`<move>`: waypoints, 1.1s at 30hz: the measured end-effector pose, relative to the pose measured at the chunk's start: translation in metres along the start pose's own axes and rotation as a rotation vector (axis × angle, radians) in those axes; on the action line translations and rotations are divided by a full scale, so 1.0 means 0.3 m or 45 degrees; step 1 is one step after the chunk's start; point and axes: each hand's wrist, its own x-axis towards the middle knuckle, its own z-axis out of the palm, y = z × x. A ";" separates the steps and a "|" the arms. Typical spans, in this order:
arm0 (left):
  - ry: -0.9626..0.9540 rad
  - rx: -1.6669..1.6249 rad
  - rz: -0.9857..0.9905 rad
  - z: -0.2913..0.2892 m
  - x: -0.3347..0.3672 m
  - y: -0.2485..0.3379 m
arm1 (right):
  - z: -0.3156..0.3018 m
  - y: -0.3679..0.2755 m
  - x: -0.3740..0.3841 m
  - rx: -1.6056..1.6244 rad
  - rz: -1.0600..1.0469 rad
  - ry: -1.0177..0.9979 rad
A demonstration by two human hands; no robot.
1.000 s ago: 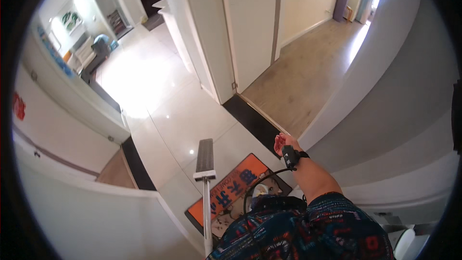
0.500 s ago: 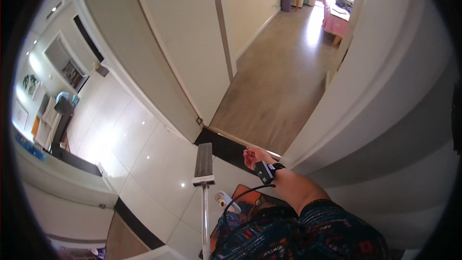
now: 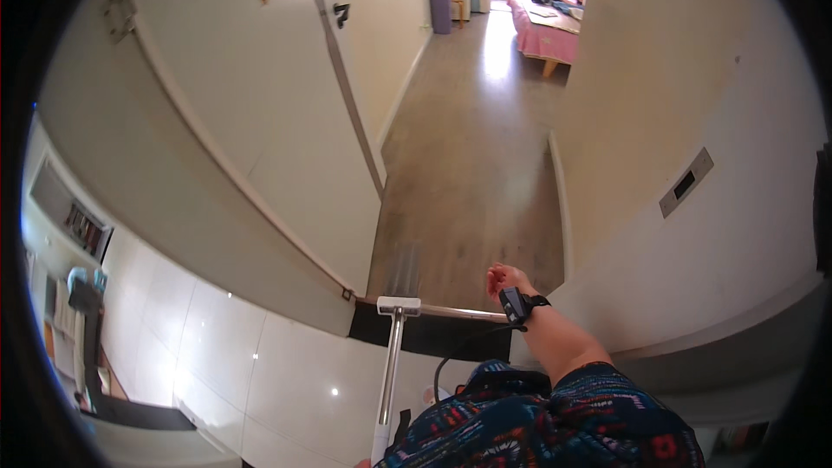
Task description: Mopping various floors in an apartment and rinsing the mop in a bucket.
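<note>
A flat mop (image 3: 391, 373) with a silver pole leans away from me toward the doorway. Its white joint (image 3: 399, 304) is over the dark threshold (image 3: 433, 335), and its grey head (image 3: 402, 269), blurred, reaches onto the wood floor. Only a sliver of my left hand (image 3: 362, 464) shows at the lower edge, closed at the pole's near end; most of that hand is out of view. My right hand (image 3: 508, 278) hangs over the doorway to the right of the mop, empty, its fingers loosely curled and not closed into a fist. A black device (image 3: 518, 304) is strapped to that wrist.
A white door (image 3: 260, 121) with a dark handle (image 3: 341, 14) stands at the left of the opening. On the right is a wall (image 3: 641, 121) with a metal plate (image 3: 686, 182). A pink-covered bed (image 3: 542, 39) and a purple roll (image 3: 440, 5) lie far inside. White tiles (image 3: 286, 381) extend left.
The mop head has moved forward over the threshold onto the wood floor. My right hand has moved along, still empty. The view has turned and advanced toward the doorway.
</note>
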 end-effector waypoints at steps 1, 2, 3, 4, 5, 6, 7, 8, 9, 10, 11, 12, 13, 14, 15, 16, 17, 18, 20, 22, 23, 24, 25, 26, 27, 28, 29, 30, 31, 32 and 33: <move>-0.021 0.028 0.015 -0.038 0.039 0.040 | -0.004 -0.025 0.012 0.021 -0.017 0.014; -0.043 0.051 0.022 -0.073 0.078 0.085 | -0.010 -0.049 0.023 0.056 -0.031 0.060; -0.062 0.081 0.032 -0.107 0.113 0.131 | -0.014 -0.075 0.037 0.092 -0.044 0.105; -0.081 0.106 0.042 -0.134 0.154 0.177 | 0.009 -0.115 0.037 0.174 -0.043 0.190; -0.101 0.130 0.052 -0.151 0.195 0.225 | 0.025 -0.151 0.042 0.135 -0.139 0.233; -0.116 0.152 0.060 -0.176 0.232 0.278 | 0.003 -0.195 0.097 0.209 -0.160 0.206; -0.132 0.177 0.075 -0.196 0.275 0.338 | 0.012 -0.241 0.122 0.287 -0.185 0.181; -0.142 0.197 0.090 -0.208 0.321 0.397 | 0.026 -0.276 0.155 0.310 -0.196 0.184; -0.152 0.214 0.102 -0.215 0.365 0.460 | 0.042 -0.316 0.191 0.409 -0.194 0.220; -0.163 0.229 0.104 -0.222 0.400 0.509 | 0.058 -0.354 0.231 0.507 -0.190 0.255; -0.168 0.242 0.103 -0.222 0.428 0.558 | 0.079 -0.388 0.275 0.528 -0.195 0.256; -0.161 0.216 0.115 -0.252 0.447 0.602 | 0.145 -0.393 0.298 0.431 -0.207 0.236; -0.157 0.228 0.121 -0.273 0.483 0.671 | 0.180 -0.451 0.336 0.351 -0.235 0.225; -0.157 0.241 0.113 -0.299 0.508 0.726 | 0.209 -0.489 0.375 0.330 -0.142 0.105; -0.157 0.254 0.108 -0.326 0.536 0.785 | 0.251 -0.536 0.422 0.255 -0.130 0.181; -0.153 0.264 0.106 -0.353 0.559 0.835 | 0.308 -0.559 0.458 0.239 -0.147 0.147; -0.153 0.276 0.102 -0.368 0.588 0.880 | 0.356 -0.593 0.486 0.214 -0.163 0.118; -0.154 0.279 0.095 -0.389 0.613 0.925 | 0.405 -0.623 0.511 0.248 -0.123 0.087; -0.156 0.271 0.084 -0.415 0.672 1.012 | 0.496 -0.675 0.568 0.249 -0.081 -0.021; -0.166 0.288 0.085 -0.443 0.740 1.082 | 0.569 -0.729 0.614 0.290 -0.030 0.037; -0.178 0.286 0.085 -0.463 0.782 1.123 | 0.600 -0.759 0.644 0.302 -0.035 0.051; -0.188 0.294 0.091 -0.479 0.825 1.163 | 0.616 -0.801 0.682 0.305 -0.051 0.052; -0.192 0.306 0.096 -0.505 0.868 1.198 | 0.623 -0.831 0.715 0.317 -0.119 0.100; -0.203 0.318 0.105 -0.519 0.912 1.240 | 0.617 -0.876 0.737 0.325 -0.191 0.152; -0.216 0.338 0.114 -0.548 0.958 1.280 | 0.588 -0.923 0.776 0.397 -0.233 0.187; -0.219 0.367 0.121 -0.575 1.004 1.318 | 0.574 -0.985 0.796 0.415 -0.288 0.229; -0.227 0.390 0.129 -0.593 1.052 1.363 | 0.556 -1.062 0.814 0.434 -0.353 0.269; -0.237 0.398 0.132 -0.606 1.094 1.418 | 0.510 -1.126 0.836 0.476 -0.422 0.282; -0.243 0.428 0.130 -0.635 1.133 1.472 | 0.462 -1.190 0.848 0.519 -0.489 0.295; -0.249 0.459 0.132 -0.668 1.176 1.526 | 0.451 -1.239 0.856 0.596 -0.545 0.386; -0.260 0.481 0.130 -0.690 1.210 1.581 | 0.439 -1.291 0.865 0.676 -0.600 0.476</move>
